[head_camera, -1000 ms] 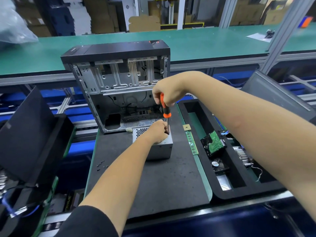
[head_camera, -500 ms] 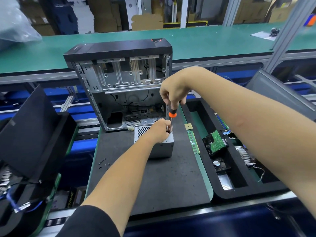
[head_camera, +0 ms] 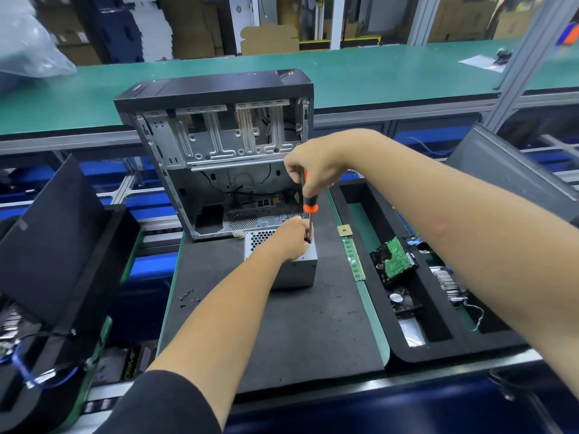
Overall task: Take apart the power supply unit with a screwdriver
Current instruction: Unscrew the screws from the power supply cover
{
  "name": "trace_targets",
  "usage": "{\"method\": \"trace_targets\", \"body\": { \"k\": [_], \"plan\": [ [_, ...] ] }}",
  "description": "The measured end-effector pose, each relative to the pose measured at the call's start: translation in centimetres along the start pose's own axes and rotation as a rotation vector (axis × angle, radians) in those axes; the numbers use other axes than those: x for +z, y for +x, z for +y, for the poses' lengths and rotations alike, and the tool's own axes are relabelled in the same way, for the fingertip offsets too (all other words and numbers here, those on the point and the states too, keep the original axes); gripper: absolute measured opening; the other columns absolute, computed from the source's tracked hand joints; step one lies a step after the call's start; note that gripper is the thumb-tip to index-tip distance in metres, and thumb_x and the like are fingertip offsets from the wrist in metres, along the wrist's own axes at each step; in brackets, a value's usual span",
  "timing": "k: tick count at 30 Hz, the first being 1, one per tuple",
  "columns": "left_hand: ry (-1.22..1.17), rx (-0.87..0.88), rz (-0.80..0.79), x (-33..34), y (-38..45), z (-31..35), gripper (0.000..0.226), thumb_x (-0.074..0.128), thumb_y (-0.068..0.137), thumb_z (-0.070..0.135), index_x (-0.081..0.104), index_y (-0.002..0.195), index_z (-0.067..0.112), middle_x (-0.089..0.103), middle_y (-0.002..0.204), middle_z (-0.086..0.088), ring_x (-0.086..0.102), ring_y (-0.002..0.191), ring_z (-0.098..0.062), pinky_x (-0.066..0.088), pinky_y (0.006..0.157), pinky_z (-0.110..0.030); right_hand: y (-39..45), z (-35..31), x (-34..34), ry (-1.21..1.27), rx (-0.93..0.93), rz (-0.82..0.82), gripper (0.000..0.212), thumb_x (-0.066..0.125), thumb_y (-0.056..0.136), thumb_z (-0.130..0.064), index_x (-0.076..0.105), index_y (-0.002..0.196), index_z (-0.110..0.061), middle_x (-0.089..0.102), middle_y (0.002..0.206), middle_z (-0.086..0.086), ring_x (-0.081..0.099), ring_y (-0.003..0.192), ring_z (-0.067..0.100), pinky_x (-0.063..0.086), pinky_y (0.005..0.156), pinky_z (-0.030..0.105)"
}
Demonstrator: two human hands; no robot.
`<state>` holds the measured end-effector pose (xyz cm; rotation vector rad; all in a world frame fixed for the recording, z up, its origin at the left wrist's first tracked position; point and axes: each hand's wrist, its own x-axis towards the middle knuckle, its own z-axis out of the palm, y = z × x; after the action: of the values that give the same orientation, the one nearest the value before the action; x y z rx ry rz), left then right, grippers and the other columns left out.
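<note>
Bracing the power supply unit with left hand so right hand, clenching screwdriver vertically, drives its top screw.

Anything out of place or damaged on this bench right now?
Nothing looks damaged. Only loose bits stand out: small black screws lie scattered on the dark mat left of the power supply unit, and a memory stick lies along the mat's right edge.

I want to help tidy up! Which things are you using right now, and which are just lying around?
In use: screwdriver, power supply unit, right hand, left hand.

Lying about: computer case, loose screws, memory stick, hard drive.
</note>
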<state>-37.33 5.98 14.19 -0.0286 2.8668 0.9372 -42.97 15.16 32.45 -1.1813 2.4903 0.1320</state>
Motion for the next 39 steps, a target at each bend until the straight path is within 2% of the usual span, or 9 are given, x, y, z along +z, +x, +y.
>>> {"method": "trace_targets", "body": {
  "k": [7,11,15,20,25,29,32,36,39],
  "plan": [
    [0.02,-0.024,0.007,0.2,0.2,-0.1,0.015,0.049,0.083,-0.007,0.057,0.087,0.005,0.047,0.099,-0.007,0.05,0.084,-0.023,0.045,0.078,-0.031,-0.3,0.9,0.1,0.096,-0.03,-0.036,0.022,0.071,0.083,-0.008,0.054,0.094,-0.017,0.061,0.092,0.005,0.069,0.063,0.02,0.047,0.053,0.024],
    [-0.029,-0.012,0.016,0.3,0.1,-0.5,0.015,0.051,0.082,-0.009,0.056,0.086,0.004,0.047,0.096,-0.007,0.049,0.082,-0.023,0.044,0.075,-0.03,-0.4,0.9,0.4,0.198,0.012,-0.042,0.024,0.074,0.085,-0.029,0.057,0.091,-0.013,0.066,0.09,0.007,0.073,0.06,0.021,0.053,0.053,0.024],
    [-0.088,0.017,0.06,0.4,-0.3,-0.6,0.024,0.048,0.08,-0.012,0.056,0.086,0.01,0.045,0.088,-0.003,0.046,0.075,-0.018,0.04,0.066,-0.023,-0.4,0.0,0.7,0.15,0.17,-0.069,0.071,0.03,0.096,-0.065,0.069,0.085,-0.008,0.074,0.07,0.012,0.07,0.051,0.024,0.055,0.059,0.028],
    [-0.193,-0.018,0.152,1.2,-0.9,-1.2,0.026,0.059,0.082,-0.008,0.066,0.085,0.018,0.05,0.084,0.004,0.048,0.067,-0.003,0.037,0.058,-0.009,-0.3,0.7,0.1,0.052,-0.015,0.005,0.014,0.059,0.093,-0.026,0.054,0.091,-0.013,0.069,0.069,0.002,0.067,0.056,0.02,0.045,0.054,0.027],
    [-0.212,-0.037,0.178,1.0,-1.0,-1.2,0.017,0.063,0.081,-0.004,0.072,0.084,0.01,0.059,0.087,0.007,0.056,0.071,-0.004,0.037,0.055,-0.002,-0.7,0.9,-0.2,0.01,-0.056,-0.024,0.023,0.07,0.079,-0.004,0.056,0.094,-0.015,0.062,0.1,0.01,0.066,0.083,0.027,0.046,0.062,0.03],
    [-0.211,-0.042,0.169,0.8,-1.0,-1.1,0.02,0.062,0.078,-0.007,0.068,0.077,0.012,0.062,0.078,0.005,0.057,0.07,-0.008,0.038,0.054,-0.001,-0.6,0.4,0.3,0.047,0.056,-0.026,0.028,0.059,0.094,-0.041,0.056,0.093,-0.012,0.068,0.086,0.005,0.071,0.057,0.02,0.049,0.06,0.028],
    [-0.144,-0.035,0.135,0.6,-0.8,-0.8,0.02,0.061,0.077,-0.007,0.067,0.076,0.012,0.062,0.075,0.003,0.055,0.067,-0.006,0.037,0.054,-0.002,-0.4,-0.3,0.3,-0.08,0.157,-0.043,0.04,0.034,0.101,-0.034,0.059,0.098,-0.002,0.072,0.07,0.012,0.067,0.044,0.021,0.05,0.058,0.03],
    [-0.064,-0.031,0.109,0.5,-0.4,-0.6,0.019,0.058,0.077,-0.006,0.067,0.078,0.01,0.065,0.078,-0.004,0.055,0.068,-0.013,0.038,0.059,-0.013,-0.3,-0.2,-0.2,0.007,0.004,0.032,0.01,0.06,0.091,-0.019,0.059,0.095,-0.01,0.068,0.071,0.0,0.069,0.059,0.021,0.048,0.056,0.027],
    [-0.036,-0.033,0.098,0.5,-0.4,-0.6,0.017,0.058,0.077,-0.005,0.066,0.078,0.01,0.061,0.073,-0.001,0.053,0.065,-0.013,0.037,0.056,-0.014,-0.5,0.0,-0.4,0.069,-0.049,0.005,0.02,0.067,0.081,-0.003,0.054,0.089,-0.016,0.058,0.078,0.0,0.063,0.065,0.019,0.042,0.053,0.024]
  ]
}}
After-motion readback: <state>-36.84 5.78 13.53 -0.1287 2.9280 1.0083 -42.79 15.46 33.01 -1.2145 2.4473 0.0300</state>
